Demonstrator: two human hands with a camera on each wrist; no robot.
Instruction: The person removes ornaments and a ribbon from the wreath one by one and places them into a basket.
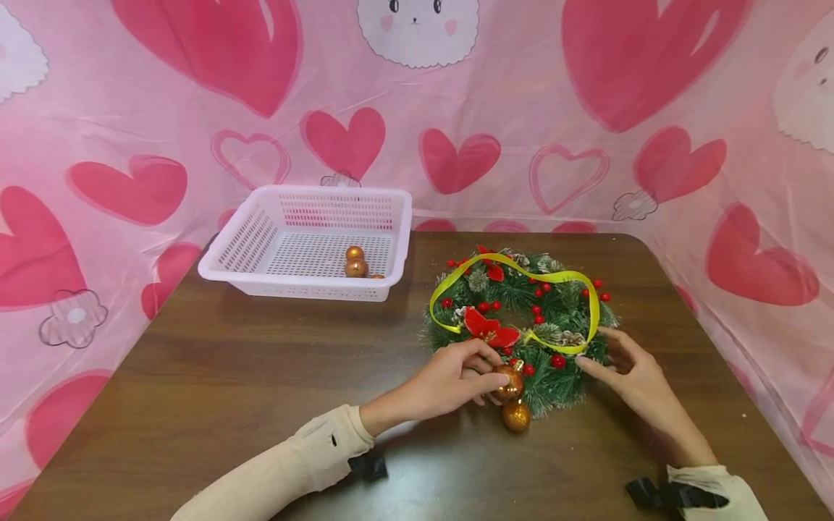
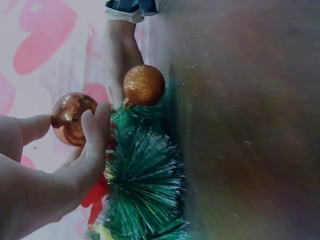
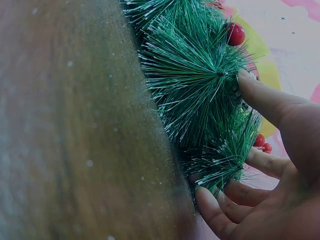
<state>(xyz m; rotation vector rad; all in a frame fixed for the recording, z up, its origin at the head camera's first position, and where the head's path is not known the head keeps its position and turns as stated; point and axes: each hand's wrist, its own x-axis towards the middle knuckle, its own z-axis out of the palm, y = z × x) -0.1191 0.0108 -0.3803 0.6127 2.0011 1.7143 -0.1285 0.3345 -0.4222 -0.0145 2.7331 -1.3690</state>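
Observation:
A green Christmas wreath (image 1: 550,383) with red berries, a red fabric flower (image 1: 482,325) and snowy tips lies on the table. A loop of yellow ribbon (image 1: 594,311) rests across its top. At the near side, my left hand (image 1: 443,383) pinches a shiny copper bauble (image 2: 67,127) between thumb and fingers. A glittery gold bauble (image 2: 145,85) is at the wreath's near edge, just below the shiny one in the head view. My right hand (image 1: 641,383) grips the wreath's right rim, thumb on top and fingers around the outer side (image 3: 212,212).
A white perforated plastic basket (image 1: 293,284) stands at the back left with several copper baubles (image 1: 355,268) inside. The brown wooden table (image 1: 260,362) is backed by a pink heart-patterned cloth (image 1: 515,94).

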